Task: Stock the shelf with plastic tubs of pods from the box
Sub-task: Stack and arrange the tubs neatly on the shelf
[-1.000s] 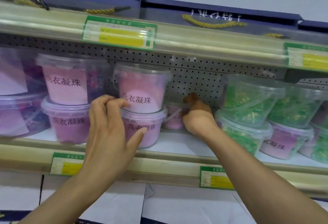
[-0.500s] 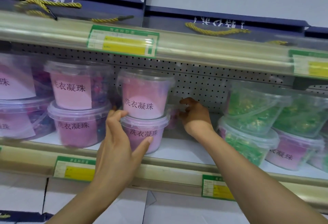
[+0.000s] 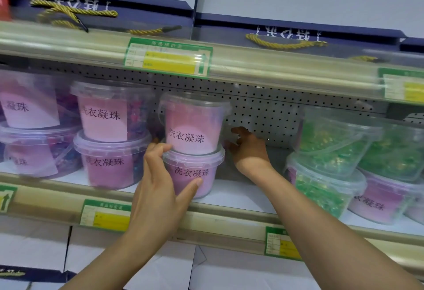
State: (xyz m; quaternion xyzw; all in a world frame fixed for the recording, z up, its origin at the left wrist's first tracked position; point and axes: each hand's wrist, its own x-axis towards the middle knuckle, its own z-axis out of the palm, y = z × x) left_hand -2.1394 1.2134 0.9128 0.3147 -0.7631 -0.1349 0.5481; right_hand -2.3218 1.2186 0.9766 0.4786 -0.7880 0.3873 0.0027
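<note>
Two clear tubs of pink pods stand stacked in the middle of the shelf, the upper tub [image 3: 195, 124] on the lid of the lower tub [image 3: 195, 170]. My left hand [image 3: 158, 186] grips the lower tub, thumb across its front and fingers curled round its left side under the rim. My right hand [image 3: 250, 152] reaches into the gap to the right of the stack, fingers loosely curled near the tubs' rims with nothing seen in it. The box is out of view.
Another stack of pink tubs [image 3: 105, 115] stands just left, and stacked green tubs [image 3: 330, 142] stand to the right. The upper shelf rail [image 3: 275, 69] hangs low over the tubs. A pegboard back wall [image 3: 263, 115] closes the gap. White cartons [image 3: 160, 271] sit below the shelf lip [image 3: 229, 218].
My left hand has slid down from the seam between the two tubs to wrap the lower one. The small tub seen behind the stack is now hidden. My right hand stays in the gap.
</note>
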